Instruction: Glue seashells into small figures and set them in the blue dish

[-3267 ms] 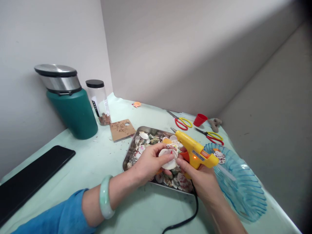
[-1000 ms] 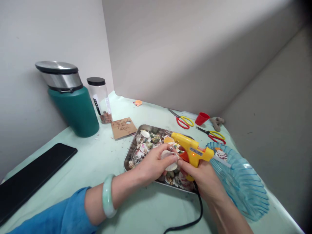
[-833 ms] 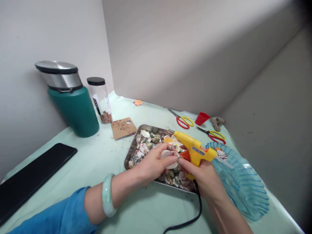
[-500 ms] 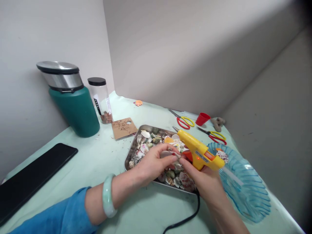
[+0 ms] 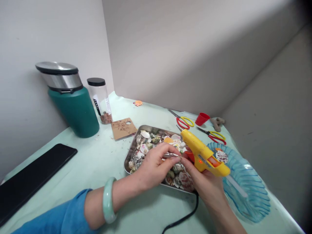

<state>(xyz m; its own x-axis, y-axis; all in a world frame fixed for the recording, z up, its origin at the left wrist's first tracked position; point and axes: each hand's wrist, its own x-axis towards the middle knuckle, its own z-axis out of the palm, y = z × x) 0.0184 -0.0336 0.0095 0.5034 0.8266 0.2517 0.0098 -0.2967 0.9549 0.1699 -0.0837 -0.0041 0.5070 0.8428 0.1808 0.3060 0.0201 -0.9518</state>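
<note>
My right hand (image 5: 207, 182) is wrapped round a yellow hot glue gun (image 5: 198, 148), its nozzle pointing up and to the left and a small orange light glowing on its side. A clear glue stick (image 5: 237, 186) juts from its back end. My left hand (image 5: 158, 165) pinches a thin, pale shell (image 5: 169, 155), mostly covered by the fingers. The right thumb meets the left fingertips at the shell's edge. Below both hands lies a metal tray (image 5: 128, 156) heaped with mixed seashells (image 5: 145, 134).
Right of the tray stands a blue ribbed glass dish (image 5: 255, 182). Behind are two pairs of scissors (image 5: 185, 122), a red cup (image 5: 202, 119) and a brown card (image 5: 124, 129). A green bottle (image 5: 75, 110), a clear jar (image 5: 101, 100) and a black phone (image 5: 36, 182) occupy the left. A black cord (image 5: 182, 221) runs in front.
The glue gun has shifted slightly right and down in my right hand. The shell in my left fingers has turned, so it now shows more edge-on.
</note>
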